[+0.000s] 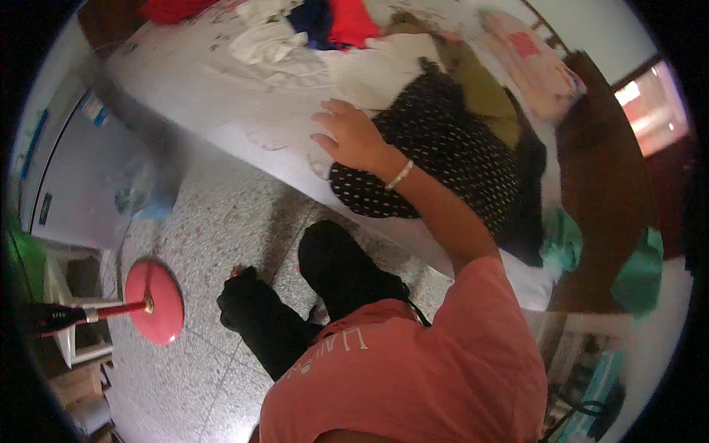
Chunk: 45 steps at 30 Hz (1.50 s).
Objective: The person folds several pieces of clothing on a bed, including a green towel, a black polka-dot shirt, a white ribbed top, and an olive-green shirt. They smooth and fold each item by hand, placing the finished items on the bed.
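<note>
Right hand (356, 138) reaches over the bed, thumb set apart, fingers loosely spread and a little bent. No cloth seen between them. Palm faces away from view, so contact with the sheet (214, 111) below cannot be settled. Left hand lies outside the view.

Nearest item: black cloth (443, 140) with pale flecks, lying on the sheet near the bed's front edge, beneath the right wrist and forearm as seen from above. Whether the wrist touches it: not clear. White cloth (380, 70) lies just beyond the fingertips; olive cloth (484, 96) lies against the black one on its far right side.

Handling, by judgement: black cloth looks soft and limp — light for its spread, no stiffness to hold a shape. Not fragile. Slip is hard to rate from here; the weave is too blurred. Its breadth is the likelier trouble: lifted from one point it should sag and bunch, and may drag the olive cloth if the two overlap.

Hold: the rounded left end, near the wrist, appears free of other fabric and is easiest to pinch, thumb under, fingers over. A second grip farther right along the near edge would spread the load. Bracelet (399, 175) on the wrist — possible snag on loose weave.
</note>
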Tool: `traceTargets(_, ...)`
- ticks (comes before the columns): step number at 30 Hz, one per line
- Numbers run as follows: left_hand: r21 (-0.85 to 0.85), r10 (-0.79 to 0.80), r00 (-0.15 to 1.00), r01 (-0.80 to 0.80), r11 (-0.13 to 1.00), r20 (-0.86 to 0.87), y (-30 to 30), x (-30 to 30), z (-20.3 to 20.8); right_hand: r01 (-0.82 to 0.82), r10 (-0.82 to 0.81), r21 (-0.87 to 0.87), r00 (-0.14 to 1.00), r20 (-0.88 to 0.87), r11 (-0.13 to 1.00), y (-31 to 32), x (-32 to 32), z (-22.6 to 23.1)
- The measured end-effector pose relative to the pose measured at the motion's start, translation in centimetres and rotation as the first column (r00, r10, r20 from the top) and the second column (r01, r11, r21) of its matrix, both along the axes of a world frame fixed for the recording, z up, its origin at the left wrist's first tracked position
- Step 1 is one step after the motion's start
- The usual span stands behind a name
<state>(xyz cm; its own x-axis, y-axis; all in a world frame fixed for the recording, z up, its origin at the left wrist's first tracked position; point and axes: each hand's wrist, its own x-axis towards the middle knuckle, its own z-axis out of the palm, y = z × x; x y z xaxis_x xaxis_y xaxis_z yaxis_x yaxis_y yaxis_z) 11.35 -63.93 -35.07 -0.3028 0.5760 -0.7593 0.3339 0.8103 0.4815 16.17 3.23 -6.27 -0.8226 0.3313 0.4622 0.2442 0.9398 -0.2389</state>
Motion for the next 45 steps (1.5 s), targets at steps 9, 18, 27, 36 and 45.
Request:
traceTargets(9,0.603,0.276,0.931,-0.082,0.793,-0.237,12.5,-13.9,7.2,0.709,-0.714,0.125,0.700,-0.011,0.694,5.0,25.6,2.8)
traceTargets(18,0.829,0.052,0.987,0.099,0.550,-0.153,37.2,-6.7,21.4,0.934,-0.940,-0.214,0.317,0.130,0.286,8.4,35.8,-3.5)
traceTargets(27,0.872,-0.255,0.924,0.360,0.331,-0.285,46.9,-1.5,25.3,0.867,-0.834,-0.177,0.497,0.238,0.466,8.5,36.9,-0.7)
traceTargets(36,0.807,-0.267,0.909,0.409,0.425,-0.321,44.7,-2.1,25.5,0.897,-0.844,-0.171,0.442,0.303,0.409,6.0,31.7,3.3)
traceTargets(45,0.896,-0.199,0.937,0.335,0.292,-0.285,45.7,-1.8,27.4,0.421,-0.496,-0.308,0.837,-0.232,0.853,-0.3,22.0,12.4)
